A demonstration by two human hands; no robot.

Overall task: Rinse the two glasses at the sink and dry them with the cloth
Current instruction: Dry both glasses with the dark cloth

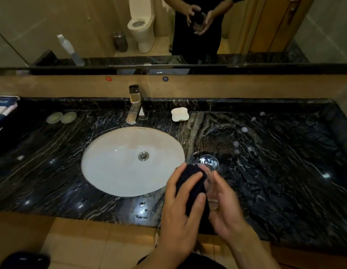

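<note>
Two hands work the drying step just right of the sink [95,152]: the left hand [180,210] presses the dark cloth [190,183] against a glass [211,183] cradled in the right hand [225,206], while the other glass [208,162] stands behind, likely next.

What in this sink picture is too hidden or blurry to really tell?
Head view only:
- Held glass: clear and blurred, largely covered by the left hand, right hand and dark cloth; whether it is dry cannot be told.
- Second glass on the counter: its near side is hidden behind the hands.
- Items at the left edge: cut off by the frame.
</note>
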